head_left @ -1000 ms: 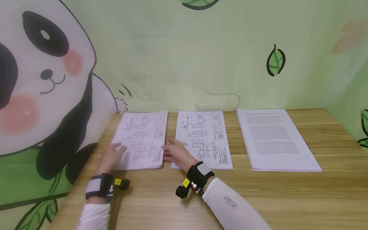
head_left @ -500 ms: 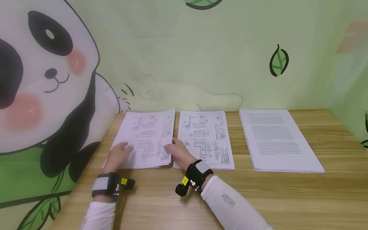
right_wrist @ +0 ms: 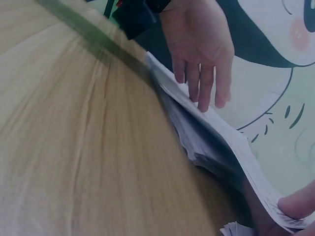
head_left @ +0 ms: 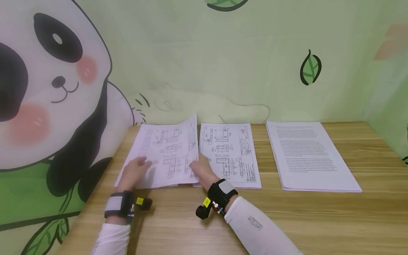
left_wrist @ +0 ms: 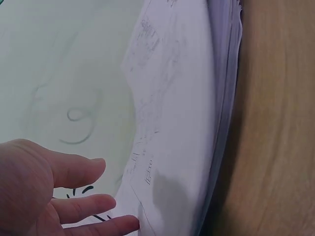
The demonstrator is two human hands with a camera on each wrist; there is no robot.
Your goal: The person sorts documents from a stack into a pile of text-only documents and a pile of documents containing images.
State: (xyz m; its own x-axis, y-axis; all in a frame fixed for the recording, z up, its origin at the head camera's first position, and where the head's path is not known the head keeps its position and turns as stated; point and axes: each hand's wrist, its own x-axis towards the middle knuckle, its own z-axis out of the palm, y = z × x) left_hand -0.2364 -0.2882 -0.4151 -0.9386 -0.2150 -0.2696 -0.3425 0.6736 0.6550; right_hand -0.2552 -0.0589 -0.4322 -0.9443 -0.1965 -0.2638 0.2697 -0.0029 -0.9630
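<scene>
A stack of printed paper (head_left: pixel 140 141) lies at the left of the table. Its upper sheets (head_left: pixel 173 141), printed with technical drawings, bow upward along their right side. My right hand (head_left: pixel 204 169) pinches that raised edge, the thumb on top and the fingers beneath. The right wrist view shows a gap between these sheets and the lower stack (right_wrist: pixel 184 130). Over the left part of the paper my left hand (head_left: pixel 134 173) is held with extended fingers; in the left wrist view its fingertips (left_wrist: pixel 129 223) are at the sheet's surface.
Close on the right lies a middle stack of drawings (head_left: pixel 247 159), partly behind my right hand. A third stack (head_left: pixel 306 156), printed with text, lies farther right. The wooden table (head_left: pixel 255 219) meets a panda-printed backdrop (head_left: pixel 191 71) at the back.
My right hand has gone from beside the left stack's edge to pinching its upper sheets, and their right side has risen and shifted right. The left hand has moved slightly right.
</scene>
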